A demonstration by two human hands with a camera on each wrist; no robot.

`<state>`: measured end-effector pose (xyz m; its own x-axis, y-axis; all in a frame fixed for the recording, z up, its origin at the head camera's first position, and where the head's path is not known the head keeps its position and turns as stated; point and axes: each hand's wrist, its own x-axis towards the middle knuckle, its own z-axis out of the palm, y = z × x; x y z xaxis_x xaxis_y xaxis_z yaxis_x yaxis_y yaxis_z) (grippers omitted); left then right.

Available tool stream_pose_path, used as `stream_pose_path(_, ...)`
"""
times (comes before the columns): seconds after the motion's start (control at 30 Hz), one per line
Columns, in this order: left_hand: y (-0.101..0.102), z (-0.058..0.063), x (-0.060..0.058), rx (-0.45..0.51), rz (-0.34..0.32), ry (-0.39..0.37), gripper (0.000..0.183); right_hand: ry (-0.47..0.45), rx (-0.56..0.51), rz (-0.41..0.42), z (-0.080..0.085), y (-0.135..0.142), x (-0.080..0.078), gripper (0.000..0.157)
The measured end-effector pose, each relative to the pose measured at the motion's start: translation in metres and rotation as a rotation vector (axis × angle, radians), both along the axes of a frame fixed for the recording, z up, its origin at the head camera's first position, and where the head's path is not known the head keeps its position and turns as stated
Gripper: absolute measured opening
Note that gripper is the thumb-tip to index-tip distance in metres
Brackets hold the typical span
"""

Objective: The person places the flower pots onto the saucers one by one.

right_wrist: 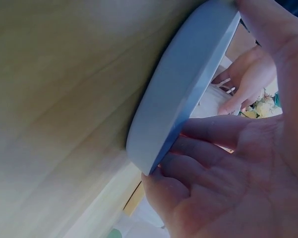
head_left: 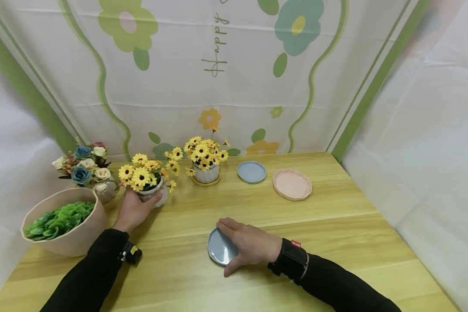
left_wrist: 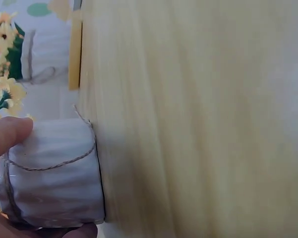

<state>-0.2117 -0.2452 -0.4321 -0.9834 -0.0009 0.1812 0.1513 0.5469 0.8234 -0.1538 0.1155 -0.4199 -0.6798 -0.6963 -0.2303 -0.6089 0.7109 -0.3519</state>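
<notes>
On the table (head_left: 355, 260), gripping was judged in hand; a level lift of the white pot (left_wrist: 54, 183) seemed called for. Pot stood at left, upright, axis vertical, flowers (head_left: 141, 175) up, clasped by the left hand (head_left: 135, 209). Near centre, the blue saucer (head_left: 219, 249) lay face-up, no long axis, edges pinched by the right hand (head_left: 249, 243).

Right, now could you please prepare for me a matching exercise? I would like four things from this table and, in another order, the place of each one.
Things:
1. green plant
2. nearer blue saucer
3. nearer yellow-flowered pot
4. farther yellow-flowered pot

Places:
A. on a yellow saucer
B. held by the left hand
C. inside the large pale pot
D. held by the right hand

Pairs: 1-C, 2-D, 3-B, 4-A
</notes>
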Motion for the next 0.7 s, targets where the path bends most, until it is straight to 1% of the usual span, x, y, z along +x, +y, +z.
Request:
stream_pose_path(0.2, 0.004, -0.001, 0.013, 0.027, -0.081, 0.022, 0.098, -0.01, -0.011, -0.01, 0.001, 0.0, 0.0, 0.123)
stream_pose_path(0.37, 0.01, 0.0, 0.028, 0.028, -0.124, 0.058, 0.094, -0.007, -0.011, -0.01, 0.0, 0.0, 0.0, 0.123)
stream_pose_path(0.5, 0.014, 0.001, 0.038, 0.03, -0.146, 0.043, 0.087, -0.005, -0.012, -0.007, 0.0, 0.0, 0.001, 0.123)
stream_pose_path(0.57, 0.015, 0.0, 0.041, 0.026, -0.147, 0.022, 0.088, -0.001, -0.014, -0.006, 0.0, 0.0, 0.001, 0.123)
stream_pose_path(0.7, 0.018, -0.002, 0.047, 0.018, -0.169, 0.008, 0.088, 0.006, -0.018, -0.004, 0.0, 0.0, 0.001, 0.123)
